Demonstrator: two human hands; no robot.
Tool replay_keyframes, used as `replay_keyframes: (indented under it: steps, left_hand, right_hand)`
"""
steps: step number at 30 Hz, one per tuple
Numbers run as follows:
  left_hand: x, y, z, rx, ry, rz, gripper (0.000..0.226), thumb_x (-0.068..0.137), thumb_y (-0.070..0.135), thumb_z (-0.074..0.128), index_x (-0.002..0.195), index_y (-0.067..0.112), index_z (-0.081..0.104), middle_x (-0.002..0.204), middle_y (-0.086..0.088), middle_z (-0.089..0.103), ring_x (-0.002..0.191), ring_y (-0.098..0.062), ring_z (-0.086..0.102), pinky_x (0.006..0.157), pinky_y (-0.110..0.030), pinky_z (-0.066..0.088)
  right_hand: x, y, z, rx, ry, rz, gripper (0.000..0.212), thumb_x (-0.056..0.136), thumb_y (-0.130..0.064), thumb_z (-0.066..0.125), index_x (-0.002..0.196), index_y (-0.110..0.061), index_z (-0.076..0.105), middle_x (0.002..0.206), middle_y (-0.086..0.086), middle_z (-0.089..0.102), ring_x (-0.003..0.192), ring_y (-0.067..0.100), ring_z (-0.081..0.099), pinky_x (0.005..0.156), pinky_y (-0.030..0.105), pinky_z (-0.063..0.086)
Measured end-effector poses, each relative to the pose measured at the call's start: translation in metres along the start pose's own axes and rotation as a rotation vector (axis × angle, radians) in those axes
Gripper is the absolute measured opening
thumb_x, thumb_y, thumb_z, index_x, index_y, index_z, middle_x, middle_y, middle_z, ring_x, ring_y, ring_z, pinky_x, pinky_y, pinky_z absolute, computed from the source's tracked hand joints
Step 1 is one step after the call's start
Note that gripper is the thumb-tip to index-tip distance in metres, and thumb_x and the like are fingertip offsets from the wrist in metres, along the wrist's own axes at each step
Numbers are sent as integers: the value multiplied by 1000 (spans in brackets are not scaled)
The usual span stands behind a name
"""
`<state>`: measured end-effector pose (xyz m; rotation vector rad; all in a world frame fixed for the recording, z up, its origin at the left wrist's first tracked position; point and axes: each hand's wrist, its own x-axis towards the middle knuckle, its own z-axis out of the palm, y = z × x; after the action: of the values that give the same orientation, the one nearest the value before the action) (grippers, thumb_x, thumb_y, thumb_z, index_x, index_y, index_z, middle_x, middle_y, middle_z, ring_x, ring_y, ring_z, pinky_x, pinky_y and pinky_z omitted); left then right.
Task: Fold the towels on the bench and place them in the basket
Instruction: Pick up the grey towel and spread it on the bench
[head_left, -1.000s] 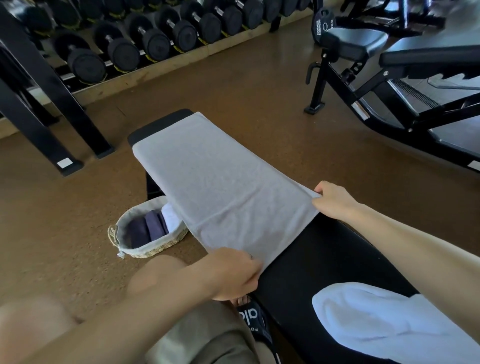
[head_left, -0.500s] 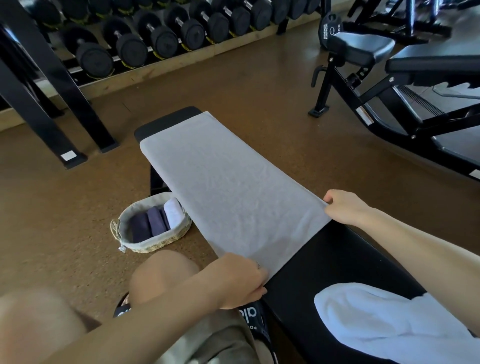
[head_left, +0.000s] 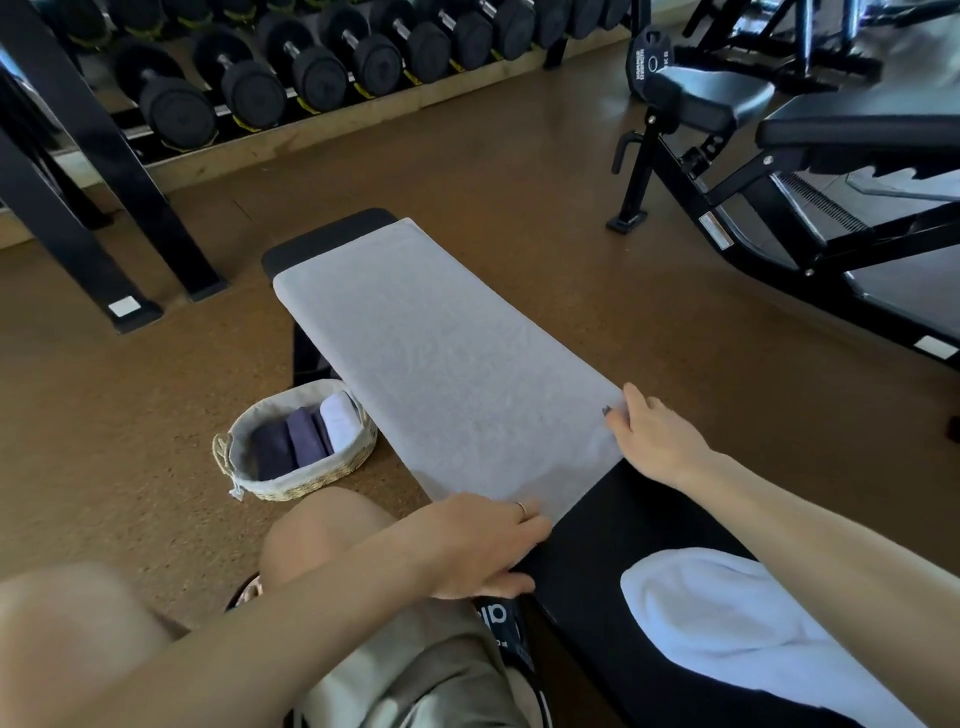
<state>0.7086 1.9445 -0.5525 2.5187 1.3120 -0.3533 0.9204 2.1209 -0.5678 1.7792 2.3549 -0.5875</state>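
Drawn nearer along the tabletop (head_left: 613, 561): grey towel (head_left: 441, 374), near corners under flattened left hand (head_left: 485, 545) and right hand (head_left: 657, 441), grip loose; risk: uneven lift skewing fold.

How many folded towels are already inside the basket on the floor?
3 visible in the basket: a dark purple towel at the left, another purple towel in the middle, a white towel at the right. More may lie hidden underneath.

Single head-worn view, looking forward and down, close over the bench (head_left: 597, 561), wide-angle
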Motion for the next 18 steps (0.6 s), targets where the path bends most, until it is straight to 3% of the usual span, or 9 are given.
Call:
replay_keyframes:
  steps: [3,8,13,15,18]
  left_hand:
    - [-2,4,-2,27,-50,8,32,104,31,46,130,13,41,120,-8,52,88,-33,60,71,-45,50]
    - [-4,8,7,117,-45,93,34,100,20,52,127,18,31,116,-9,51,65,-33,55,59,-46,53]
    - [-13,-4,-4,95,59,-3,30,99,24,50,123,15,34,113,-8,52,76,-30,55,62,-42,46]
    - [-13,-11,0,187,137,37,37,95,23,57,125,14,37,115,-8,52,87,-28,58,70,-43,50]
    - [-6,-10,10,281,136,87,36,92,16,63,115,14,35,106,-7,58,80,-26,61,66,-40,51]
  right_hand:
    - [-1,-3,4,-76,91,-53,66,107,-53,26,161,-19,13,157,14,38,138,32,47,110,45,43]
    - [0,-10,11,-194,41,-67,70,105,-58,20,162,-20,4,157,16,37,140,33,44,115,47,36]
    - [2,-32,7,-258,217,-144,71,104,-60,20,162,-22,6,165,15,26,151,33,29,124,48,24]
    - [0,-42,14,-227,216,-225,68,105,-57,21,162,-22,6,167,14,19,154,32,22,124,46,21]
    - [-2,-44,29,-252,182,-268,64,106,-54,18,160,-22,12,167,12,14,155,31,14,124,47,17]
